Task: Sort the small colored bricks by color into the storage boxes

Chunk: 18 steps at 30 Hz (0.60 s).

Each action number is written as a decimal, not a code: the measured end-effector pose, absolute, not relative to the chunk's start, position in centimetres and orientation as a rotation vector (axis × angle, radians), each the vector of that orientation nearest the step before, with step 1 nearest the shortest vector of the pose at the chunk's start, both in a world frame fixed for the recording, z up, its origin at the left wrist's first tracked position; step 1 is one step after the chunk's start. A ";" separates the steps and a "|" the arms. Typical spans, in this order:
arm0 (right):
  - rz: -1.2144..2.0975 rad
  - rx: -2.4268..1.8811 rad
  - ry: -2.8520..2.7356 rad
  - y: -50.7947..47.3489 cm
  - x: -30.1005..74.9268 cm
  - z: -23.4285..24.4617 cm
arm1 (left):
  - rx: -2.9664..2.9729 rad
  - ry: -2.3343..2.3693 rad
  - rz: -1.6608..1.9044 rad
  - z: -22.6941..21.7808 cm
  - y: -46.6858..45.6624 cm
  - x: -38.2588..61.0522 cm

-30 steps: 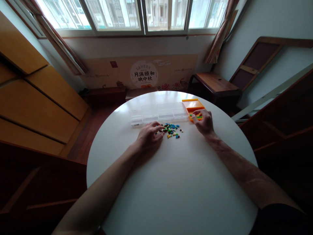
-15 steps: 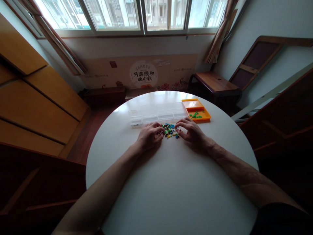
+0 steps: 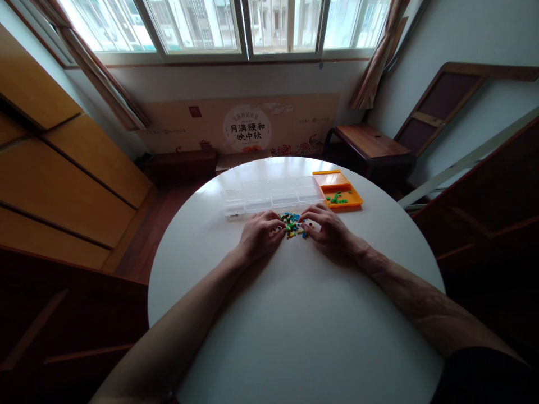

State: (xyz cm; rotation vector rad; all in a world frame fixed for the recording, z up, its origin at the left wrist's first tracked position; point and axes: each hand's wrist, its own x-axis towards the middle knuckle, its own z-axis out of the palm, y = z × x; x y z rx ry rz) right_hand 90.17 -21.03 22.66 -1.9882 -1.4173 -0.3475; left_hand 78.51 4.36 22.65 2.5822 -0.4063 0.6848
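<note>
A small pile of mixed toy bricks lies on the white table, with green, blue, yellow and dark pieces. At its left edge is my left hand, fingers bent and thumb apart from the index finger, the tips among the bricks. My right hand reaches in from the other side, its curved fingers and thumb spread over the pile's right edge. No brick shows clearly held in either hand. Just behind my right hand, an orange tray holds several green bricks.
A clear plastic divided box stands beyond the pile, left of the orange tray. The round white table extends toward me. Behind it are a wooden stool and a printed cardboard panel below the window.
My left fingertips have shifted slightly right, farther into the bricks. My right fingers have moved a little left, and some bricks in the pile are nudged. The tray and box stay put.
</note>
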 end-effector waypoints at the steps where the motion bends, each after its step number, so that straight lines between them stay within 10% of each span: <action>1: -0.348 -1.989 -1.419 -21.1 90.2 22.7 | 2.580 -0.416 0.688 22.6 4.4 78.6; 18: -0.317 -1.891 -1.533 -21.0 89.3 23.5 | 2.367 -0.529 0.686 23.0 3.9 78.4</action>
